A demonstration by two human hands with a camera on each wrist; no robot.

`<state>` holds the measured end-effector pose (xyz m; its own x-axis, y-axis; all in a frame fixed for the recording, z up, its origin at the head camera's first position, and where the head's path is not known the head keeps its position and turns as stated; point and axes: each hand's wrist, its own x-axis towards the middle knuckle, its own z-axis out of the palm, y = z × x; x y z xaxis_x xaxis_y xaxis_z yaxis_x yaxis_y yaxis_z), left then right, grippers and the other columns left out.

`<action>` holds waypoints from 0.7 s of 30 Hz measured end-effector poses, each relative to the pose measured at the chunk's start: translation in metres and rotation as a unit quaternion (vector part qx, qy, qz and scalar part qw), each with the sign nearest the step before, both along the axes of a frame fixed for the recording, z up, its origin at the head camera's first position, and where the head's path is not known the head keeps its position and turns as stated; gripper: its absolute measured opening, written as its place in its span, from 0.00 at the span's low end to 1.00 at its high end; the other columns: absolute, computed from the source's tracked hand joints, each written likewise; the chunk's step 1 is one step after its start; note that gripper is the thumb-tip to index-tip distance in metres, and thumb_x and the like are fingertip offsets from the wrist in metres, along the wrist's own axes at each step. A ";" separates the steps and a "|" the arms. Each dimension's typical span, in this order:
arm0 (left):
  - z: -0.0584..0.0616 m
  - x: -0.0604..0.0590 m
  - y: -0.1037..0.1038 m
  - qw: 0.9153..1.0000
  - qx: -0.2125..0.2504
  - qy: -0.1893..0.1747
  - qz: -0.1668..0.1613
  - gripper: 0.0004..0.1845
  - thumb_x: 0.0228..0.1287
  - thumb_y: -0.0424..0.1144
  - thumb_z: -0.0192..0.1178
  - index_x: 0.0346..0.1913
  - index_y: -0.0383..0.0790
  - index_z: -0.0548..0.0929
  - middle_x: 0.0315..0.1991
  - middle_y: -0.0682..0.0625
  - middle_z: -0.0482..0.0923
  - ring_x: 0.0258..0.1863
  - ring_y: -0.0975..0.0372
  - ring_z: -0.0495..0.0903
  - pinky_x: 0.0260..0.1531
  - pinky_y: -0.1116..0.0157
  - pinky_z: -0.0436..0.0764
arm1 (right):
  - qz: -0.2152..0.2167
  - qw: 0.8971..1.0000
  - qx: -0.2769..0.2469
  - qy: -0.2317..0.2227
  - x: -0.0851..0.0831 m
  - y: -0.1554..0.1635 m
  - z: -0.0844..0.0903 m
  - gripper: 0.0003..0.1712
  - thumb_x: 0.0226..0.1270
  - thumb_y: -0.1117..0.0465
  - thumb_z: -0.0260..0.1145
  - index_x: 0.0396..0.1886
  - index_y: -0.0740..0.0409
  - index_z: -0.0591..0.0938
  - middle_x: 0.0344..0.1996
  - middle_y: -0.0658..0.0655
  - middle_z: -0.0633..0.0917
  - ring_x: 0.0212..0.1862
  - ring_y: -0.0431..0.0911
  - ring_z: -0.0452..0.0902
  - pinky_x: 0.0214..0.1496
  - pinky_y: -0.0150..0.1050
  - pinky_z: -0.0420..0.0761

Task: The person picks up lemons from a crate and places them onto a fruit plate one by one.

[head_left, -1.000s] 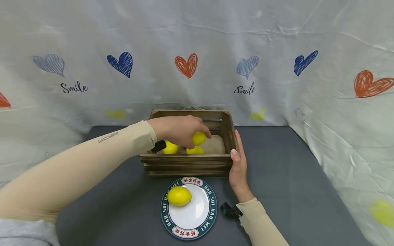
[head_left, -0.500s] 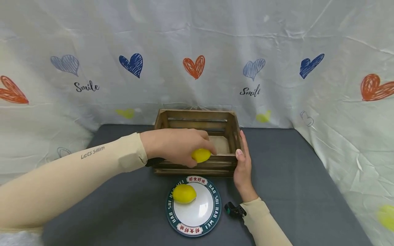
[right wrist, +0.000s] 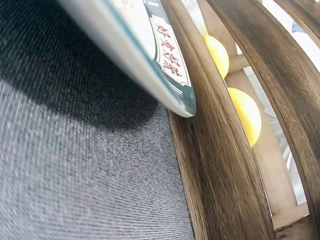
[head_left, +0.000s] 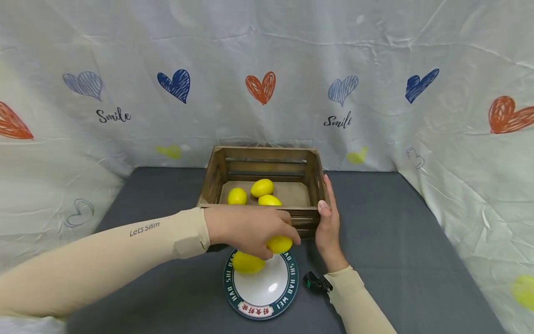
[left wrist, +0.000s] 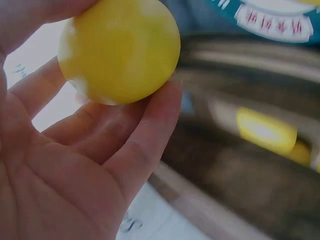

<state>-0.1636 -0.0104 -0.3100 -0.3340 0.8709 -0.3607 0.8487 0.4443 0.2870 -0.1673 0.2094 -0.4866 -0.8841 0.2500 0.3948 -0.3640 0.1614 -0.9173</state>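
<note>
My left hand [head_left: 250, 232] grips a yellow lemon [head_left: 279, 243] [left wrist: 120, 47] just above the far edge of a white plate with a green lettered rim [head_left: 288, 290]. A second lemon [head_left: 247, 263] lies on that plate, partly under my hand. Behind the plate stands a dark wooden crate [head_left: 217, 174] with three lemons inside [head_left: 262, 187]. My right hand [head_left: 327, 222] rests flat, fingers straight, against the crate's right front corner. The right wrist view shows the crate's slats [right wrist: 225, 150], the plate's rim [right wrist: 172, 80] and lemons through the gaps [right wrist: 245, 115].
Everything stands on a dark grey cloth-covered table [head_left: 375, 232]. A white sheet printed with hearts and the word Smile [head_left: 267, 88] hangs behind and wraps both sides. A small black and green wrist device [head_left: 314, 283] sits by my right sleeve.
My left hand has carried the lemon out of the crate, over its front wall and down toward the plate. The right hand has stayed against the crate.
</note>
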 end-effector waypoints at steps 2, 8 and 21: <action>-0.013 0.001 0.002 1.000 0.000 -0.006 -0.004 0.30 0.67 0.41 0.75 0.71 0.61 0.83 0.65 0.54 0.80 0.51 0.65 0.79 0.54 0.67 0.85 | 0.001 1.000 -0.003 0.003 0.000 0.000 0.000 0.41 0.75 0.48 0.45 0.88 0.35 0.60 0.88 0.43 0.58 0.89 0.50 0.47 0.85 0.74 0.42; -0.053 0.002 0.008 1.000 0.003 -0.008 -0.025 0.30 0.65 0.40 0.75 0.70 0.58 0.84 0.61 0.53 0.82 0.47 0.65 0.78 0.49 0.70 0.84 | 0.002 1.000 -0.003 0.015 -0.001 0.001 -0.001 0.41 0.75 0.47 0.46 0.88 0.34 0.60 0.87 0.42 0.59 0.88 0.47 0.49 0.85 0.70 0.44; -0.085 0.001 0.011 1.000 0.013 0.008 -0.008 0.30 0.64 0.39 0.76 0.69 0.58 0.85 0.57 0.52 0.83 0.43 0.66 0.77 0.42 0.72 0.80 | 0.010 0.999 -0.008 0.030 -0.003 0.001 -0.004 0.40 0.76 0.46 0.48 0.88 0.31 0.60 0.86 0.39 0.60 0.88 0.45 0.49 0.86 0.67 0.45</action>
